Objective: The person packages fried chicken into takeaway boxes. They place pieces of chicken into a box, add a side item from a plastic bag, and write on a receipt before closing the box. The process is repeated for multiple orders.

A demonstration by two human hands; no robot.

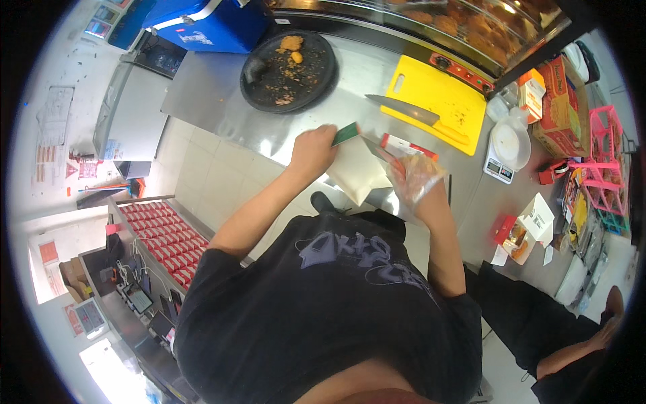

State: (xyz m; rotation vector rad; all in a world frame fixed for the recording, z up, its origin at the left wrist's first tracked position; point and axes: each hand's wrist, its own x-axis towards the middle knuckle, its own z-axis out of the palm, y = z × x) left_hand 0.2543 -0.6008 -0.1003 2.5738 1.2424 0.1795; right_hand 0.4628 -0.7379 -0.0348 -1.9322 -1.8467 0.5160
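Between my hands is a white paperboard food carton (359, 171), its cream face towards me and a green panel at its top. My left hand (314, 151) grips the carton by its upper left edge at the green panel. On my right hand (416, 179) is a clear plastic glove. Its fingers close on the carton's right side, with something reddish at the fingertips that I cannot make out. Just beyond the glove lies a red and white carton (409, 146). A yellow-handled kitchen knife (416, 112) rests partly on a yellow cutting board (434, 96).
A round black tray (290, 76) holds fried pieces and crumbs. Behind stands a heated display case (444, 25), with a blue cooler box (217, 30) to its left. A kitchen scale (498, 169) and an open food box (520, 240) are at right. Another person (540, 313) is lower right.
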